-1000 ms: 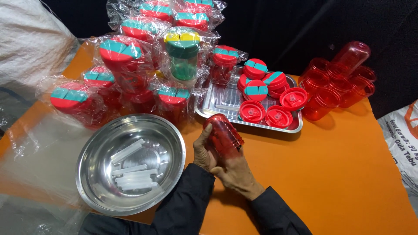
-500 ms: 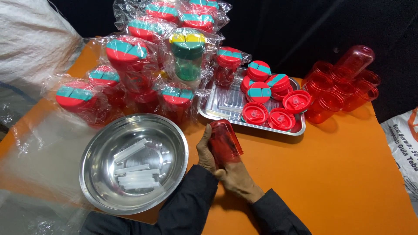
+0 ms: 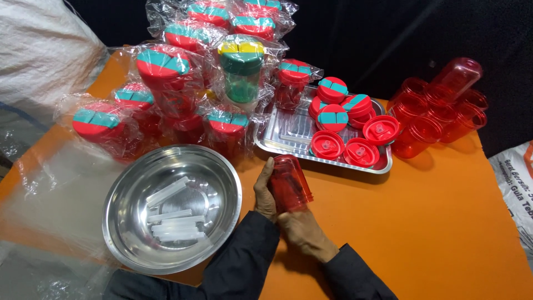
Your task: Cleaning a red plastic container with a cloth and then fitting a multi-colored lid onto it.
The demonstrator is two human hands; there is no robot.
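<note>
A clear red plastic cup (image 3: 288,183) lies on its side between both my hands, just above the orange table. My left hand (image 3: 265,191) wraps its left side with the thumb up along the wall. My right hand (image 3: 302,232) grips it from below, at the end nearest me. To the left stands a round steel bowl (image 3: 133,183) holding several clear plastic sticks (image 3: 172,214). Behind the cup lies a steel tray (image 3: 288,133) with several red lids (image 3: 344,130), some topped with teal flaps.
Several bagged red jars with red-and-teal lids (image 3: 161,69) and one green jar (image 3: 242,69) crowd the back left. Loose red cups (image 3: 438,111) cluster at the back right. Clear plastic sheet (image 3: 50,183) covers the left side; a white sack (image 3: 516,178) lies at right.
The cup has been turned slightly in my hands and stays held in front of the tray. The view has shifted a little; bowl, tray and jars have not moved.
</note>
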